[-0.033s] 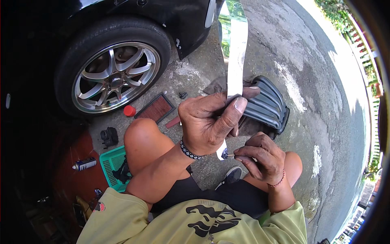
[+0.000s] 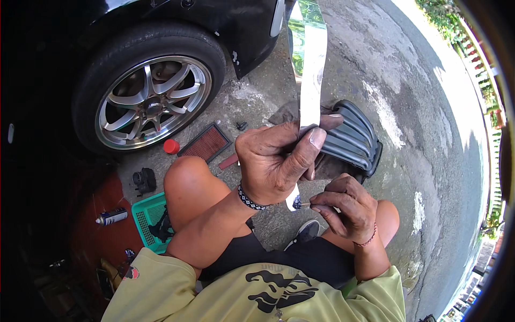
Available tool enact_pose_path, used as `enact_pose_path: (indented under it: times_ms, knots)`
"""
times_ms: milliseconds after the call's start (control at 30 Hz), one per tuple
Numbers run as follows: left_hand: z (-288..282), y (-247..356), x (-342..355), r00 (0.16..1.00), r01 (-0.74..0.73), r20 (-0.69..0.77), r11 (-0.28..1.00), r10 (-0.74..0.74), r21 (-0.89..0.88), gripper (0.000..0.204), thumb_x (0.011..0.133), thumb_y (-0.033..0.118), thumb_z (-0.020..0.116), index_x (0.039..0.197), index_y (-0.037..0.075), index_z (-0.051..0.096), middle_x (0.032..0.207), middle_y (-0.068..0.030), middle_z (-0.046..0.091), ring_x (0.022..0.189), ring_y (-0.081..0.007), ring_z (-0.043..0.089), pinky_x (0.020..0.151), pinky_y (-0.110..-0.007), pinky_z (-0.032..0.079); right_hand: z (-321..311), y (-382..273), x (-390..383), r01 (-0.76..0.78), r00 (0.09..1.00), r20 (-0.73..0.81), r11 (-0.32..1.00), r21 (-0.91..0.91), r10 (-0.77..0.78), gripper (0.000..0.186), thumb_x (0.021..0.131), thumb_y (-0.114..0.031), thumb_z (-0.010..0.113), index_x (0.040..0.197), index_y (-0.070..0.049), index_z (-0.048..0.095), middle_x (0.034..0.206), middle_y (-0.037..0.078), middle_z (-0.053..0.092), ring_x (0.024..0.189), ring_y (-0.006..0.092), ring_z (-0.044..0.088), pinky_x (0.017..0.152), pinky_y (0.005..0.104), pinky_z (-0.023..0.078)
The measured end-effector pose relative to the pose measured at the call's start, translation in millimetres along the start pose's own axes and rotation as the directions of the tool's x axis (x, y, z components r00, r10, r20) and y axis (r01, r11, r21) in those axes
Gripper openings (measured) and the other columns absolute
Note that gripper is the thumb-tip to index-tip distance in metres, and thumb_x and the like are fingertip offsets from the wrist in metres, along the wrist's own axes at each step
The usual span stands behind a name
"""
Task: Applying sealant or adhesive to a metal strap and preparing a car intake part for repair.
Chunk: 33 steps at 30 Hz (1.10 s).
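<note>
My left hand pinches a long, shiny silver strip between thumb and fingers. The strip rises upright above the hand, and its lower end shows beneath. On that lower end sits a dark blob. A thin stick is pinched in the fingertips of my right hand, its tip at the blob; whether it touches cannot be made out. Both hands are stained dark. Behind the left fingers, a black ribbed plastic housing lies on the ground, partly hidden by them.
A car wheel stands at upper left. Near it lie a red cap, a rectangular air filter and a black plastic part. Left of my knee are a green basket holding something black and a spray can.
</note>
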State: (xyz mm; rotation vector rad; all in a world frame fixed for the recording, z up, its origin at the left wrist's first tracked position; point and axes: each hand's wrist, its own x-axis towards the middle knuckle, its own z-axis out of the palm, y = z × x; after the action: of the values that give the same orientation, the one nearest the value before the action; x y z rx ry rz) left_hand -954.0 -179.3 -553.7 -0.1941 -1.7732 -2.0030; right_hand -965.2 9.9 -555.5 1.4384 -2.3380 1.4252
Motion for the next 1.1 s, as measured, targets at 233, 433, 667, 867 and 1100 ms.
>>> enact_pose_path:
  times_ms: [233, 433, 667, 867, 1100]
  knots:
    - [3.8, 0.6, -1.0, 1.000, 0.023, 0.002, 0.999, -0.023, -0.029, 0.025, 0.096, 0.012, 0.055, 0.097, -0.010, 0.067, 0.102, -0.0212, 0.071, 0.049, -0.0075, 0.059, 0.044, -0.022, 0.048, -3.6, 0.6, -0.6, 0.046, 0.997, -0.068, 0.999, -0.004, -0.046, 0.022, 0.068, -0.004, 0.081, 0.087, -0.003, 0.070, 0.079, 0.007, 0.059, 0.069, 0.0205, 0.058, 0.061, 0.0322, 0.047]
    - [2.8, -0.2, 0.1, 1.000, 0.023, 0.017, 1.000, -0.023, -0.003, 0.025, 0.096, 0.011, 0.055, 0.099, -0.010, 0.067, 0.101, -0.0206, 0.071, 0.049, -0.0074, 0.059, 0.044, -0.022, 0.048, -3.3, -2.2, -2.9, 0.025, 0.999, -0.029, 1.000, 0.003, -0.025, 0.020, 0.070, -0.005, 0.081, 0.087, -0.003, 0.070, 0.078, 0.007, 0.059, 0.069, 0.0202, 0.059, 0.060, 0.0313, 0.046]
    - [3.3, -0.5, 0.3, 1.000, -0.002, 0.008, 1.000, 0.002, -0.030, 0.024, 0.096, 0.010, 0.054, 0.099, -0.009, 0.068, 0.100, -0.0199, 0.071, 0.048, -0.0075, 0.059, 0.044, -0.022, 0.048, -4.6, 0.5, -4.0, -0.005, 0.998, -0.059, 1.000, -0.006, 0.004, 0.020, 0.070, -0.006, 0.081, 0.087, -0.003, 0.071, 0.077, 0.007, 0.062, 0.069, 0.0198, 0.060, 0.060, 0.0310, 0.047]
    - [2.7, -0.1, 0.2, 1.000, -0.007, 0.014, 1.000, 0.007, -0.013, 0.023, 0.095, 0.011, 0.055, 0.093, -0.008, 0.067, 0.101, -0.0201, 0.071, 0.048, -0.0073, 0.059, 0.044, -0.021, 0.048, -3.1, -0.6, -2.9, -0.048, 0.998, -0.037, 0.998, -0.045, 0.046, 0.018, 0.071, -0.006, 0.081, 0.086, -0.002, 0.071, 0.077, 0.006, 0.063, 0.068, 0.0200, 0.060, 0.060, 0.0315, 0.047]
    - [0.8, -2.1, -1.1, 0.999, -0.027, 0.039, 1.000, 0.028, -0.010, 0.023, 0.095, 0.011, 0.056, 0.093, -0.009, 0.067, 0.102, -0.0202, 0.071, 0.048, -0.0067, 0.060, 0.045, -0.021, 0.049, -2.6, 0.3, -4.0, -0.047, 0.999, -0.004, 0.998, -0.047, 0.047, 0.014, 0.072, -0.006, 0.079, 0.084, -0.003, 0.072, 0.075, 0.006, 0.062, 0.067, 0.0204, 0.060, 0.059, 0.0309, 0.047]
